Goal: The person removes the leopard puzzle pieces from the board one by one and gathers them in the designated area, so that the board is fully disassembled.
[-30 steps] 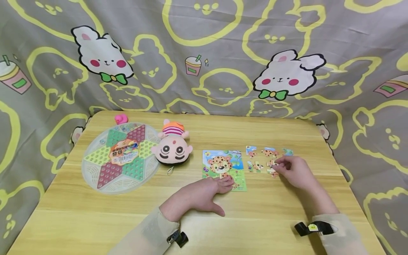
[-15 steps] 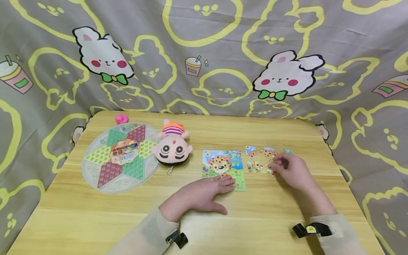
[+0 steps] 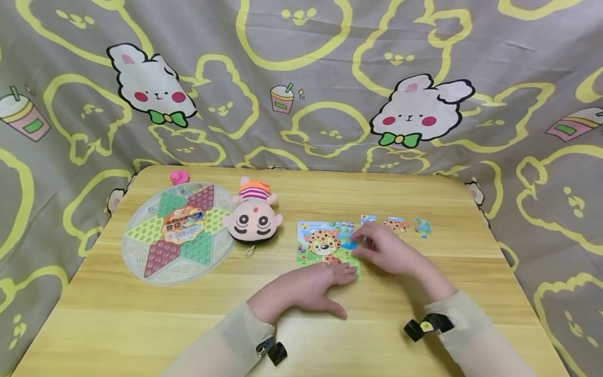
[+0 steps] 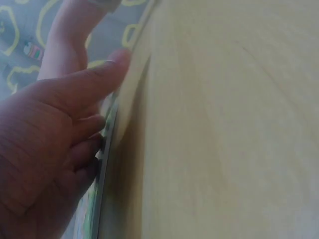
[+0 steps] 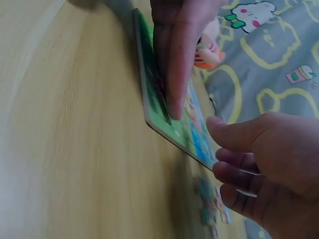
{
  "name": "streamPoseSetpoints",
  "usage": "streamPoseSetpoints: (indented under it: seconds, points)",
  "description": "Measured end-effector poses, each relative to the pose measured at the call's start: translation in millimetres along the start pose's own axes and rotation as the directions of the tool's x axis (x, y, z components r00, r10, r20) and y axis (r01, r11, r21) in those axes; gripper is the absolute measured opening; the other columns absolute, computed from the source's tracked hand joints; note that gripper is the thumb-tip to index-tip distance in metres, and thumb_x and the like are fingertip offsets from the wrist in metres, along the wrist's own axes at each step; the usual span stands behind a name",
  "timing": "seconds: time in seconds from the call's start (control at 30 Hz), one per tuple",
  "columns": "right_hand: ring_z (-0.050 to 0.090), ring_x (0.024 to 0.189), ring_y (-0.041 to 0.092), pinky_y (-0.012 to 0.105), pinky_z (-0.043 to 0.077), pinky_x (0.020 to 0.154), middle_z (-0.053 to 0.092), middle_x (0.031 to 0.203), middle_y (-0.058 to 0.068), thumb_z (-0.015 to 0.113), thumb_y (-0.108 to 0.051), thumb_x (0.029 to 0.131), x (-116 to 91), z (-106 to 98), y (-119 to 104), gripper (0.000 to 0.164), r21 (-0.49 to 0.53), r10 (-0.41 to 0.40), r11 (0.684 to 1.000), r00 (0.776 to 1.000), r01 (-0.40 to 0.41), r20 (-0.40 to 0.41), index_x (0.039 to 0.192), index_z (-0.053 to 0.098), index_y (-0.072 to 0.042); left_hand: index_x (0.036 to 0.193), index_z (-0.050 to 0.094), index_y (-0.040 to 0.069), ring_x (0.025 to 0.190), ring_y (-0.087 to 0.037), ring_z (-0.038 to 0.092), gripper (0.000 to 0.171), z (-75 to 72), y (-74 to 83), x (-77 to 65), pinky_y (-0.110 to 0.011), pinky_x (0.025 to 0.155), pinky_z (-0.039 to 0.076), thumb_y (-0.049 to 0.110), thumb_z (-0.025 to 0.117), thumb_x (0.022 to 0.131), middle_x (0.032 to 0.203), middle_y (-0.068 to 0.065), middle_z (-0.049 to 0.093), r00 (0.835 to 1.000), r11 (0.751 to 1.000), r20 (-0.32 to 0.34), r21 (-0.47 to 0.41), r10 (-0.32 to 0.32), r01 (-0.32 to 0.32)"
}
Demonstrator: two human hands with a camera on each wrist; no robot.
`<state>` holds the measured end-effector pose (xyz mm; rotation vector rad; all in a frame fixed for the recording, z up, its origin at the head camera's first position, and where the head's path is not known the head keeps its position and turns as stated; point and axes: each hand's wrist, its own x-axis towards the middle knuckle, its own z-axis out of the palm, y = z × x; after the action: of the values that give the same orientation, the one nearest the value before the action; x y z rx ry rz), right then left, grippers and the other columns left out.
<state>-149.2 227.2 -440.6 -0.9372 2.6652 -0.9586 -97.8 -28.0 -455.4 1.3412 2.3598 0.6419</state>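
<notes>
Grey cartoon-print curtain [image 3: 330, 73] behind pale wooden table [image 3: 127, 324].

Even light fills the head view (shadows soft); both wrist views look hazy.

Brown wooden desk [image 3: 188, 324]: round translucent plastic star board [image 3: 179, 234] left, small pink toy duck [image 3: 179, 178] behind it, pink-and-orange plush doll [image 3: 254, 220] at its right edge. Square multicoloured leopard puzzle [image 3: 325, 243] right of doll, left hand [image 3: 313, 288] on its front, right hand [image 3: 391, 250] at its right edge. Loose multicoloured flat puzzle pieces [image 3: 422, 227] further right. Grey-and-yellow fabric curtain [image 3: 235, 146] behind desk.
</notes>
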Motion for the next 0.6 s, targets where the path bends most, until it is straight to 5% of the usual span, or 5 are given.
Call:
streamPoseSetpoints:
  seconds: [0.17,0.6]
  points:
    - [0.056,0.087,0.014,0.034,0.052,0.078,0.061,0.109,0.004,0.079,-0.017,0.097,7.8,6.6,-0.6,0.032,-0.053,0.029,0.998,0.995,-0.023,0.097,0.125,0.070,-0.004,0.159,0.049,0.009,0.157,-0.013,0.025,0.083,1.6,-2.5,2.0,-0.035,0.127,0.021,0.050,0.079,0.093,0.168,0.001,0.036,0.998,1.000,0.054,-0.021,-0.012,0.014]
    - [0.053,0.081,0.014,0.032,0.050,0.073,0.054,0.096,0.002,0.083,-0.013,0.093,12.6,11.6,5.2,0.033,-0.049,0.033,0.998,0.997,-0.029,0.077,0.120,0.069,-0.001,0.158,0.050,0.010,0.157,-0.014,0.023,0.082,0.4,-3.3,3.2,-0.040,0.127,0.023,0.047,0.081,0.092,0.170,0.002,0.033,0.995,0.999,0.093,0.000,-0.042,0.042]
